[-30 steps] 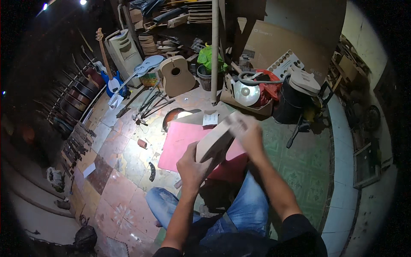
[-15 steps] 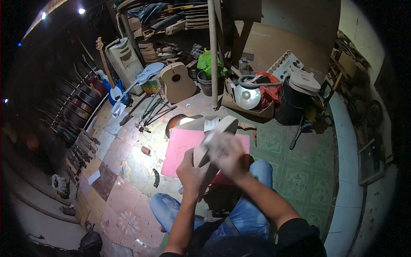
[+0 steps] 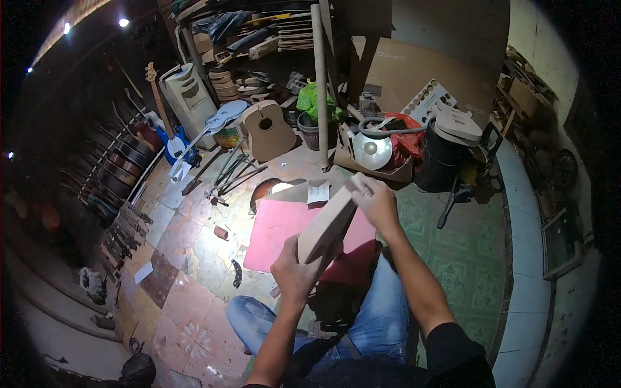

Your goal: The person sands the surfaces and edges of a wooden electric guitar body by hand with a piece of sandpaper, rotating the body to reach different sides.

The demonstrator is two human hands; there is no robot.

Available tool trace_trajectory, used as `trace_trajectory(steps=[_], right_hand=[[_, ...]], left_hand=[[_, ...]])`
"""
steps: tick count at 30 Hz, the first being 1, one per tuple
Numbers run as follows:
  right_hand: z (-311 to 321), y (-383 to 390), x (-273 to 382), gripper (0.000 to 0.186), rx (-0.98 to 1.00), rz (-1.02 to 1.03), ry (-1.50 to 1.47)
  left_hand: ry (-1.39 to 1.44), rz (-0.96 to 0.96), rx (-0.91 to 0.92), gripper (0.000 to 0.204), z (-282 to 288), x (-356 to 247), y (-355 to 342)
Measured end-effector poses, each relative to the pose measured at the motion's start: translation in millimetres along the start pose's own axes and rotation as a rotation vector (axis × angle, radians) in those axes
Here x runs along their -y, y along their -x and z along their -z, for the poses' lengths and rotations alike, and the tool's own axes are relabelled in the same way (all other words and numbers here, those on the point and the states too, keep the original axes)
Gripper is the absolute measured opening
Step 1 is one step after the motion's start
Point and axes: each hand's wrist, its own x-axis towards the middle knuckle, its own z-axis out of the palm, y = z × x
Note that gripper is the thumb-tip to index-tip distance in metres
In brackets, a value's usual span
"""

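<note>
While both hands grip it, a pale wooden block point(image 3: 328, 223) hangs tilted above a pink mat point(image 3: 284, 229).
Left hand point(image 3: 294, 271) is clenched around the block's lower end; right hand point(image 3: 375, 204) presses folded sandpaper point(image 3: 359, 187) against its upper end, over jeans-clad knees, an unfinished guitar body point(image 3: 266, 129) well beyond.

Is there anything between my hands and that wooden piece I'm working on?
Nothing visible. The left hand grips the lower end of the wooden piece directly, and the right hand rests on its upper end. The pink sheet lies on the floor beneath, apart from them.
</note>
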Motion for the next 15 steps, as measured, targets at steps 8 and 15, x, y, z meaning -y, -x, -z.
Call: trace_trajectory(steps=[8,15], right_hand=[[25,22,15,0.036,0.147,0.199,0.066],[14,93,73,0.042,0.094,0.594,0.251]], left_hand=[[0.084,-0.055,0.015,0.057,0,12,27],[0.067,-0.103,-0.001,0.058,-9,19,39]])
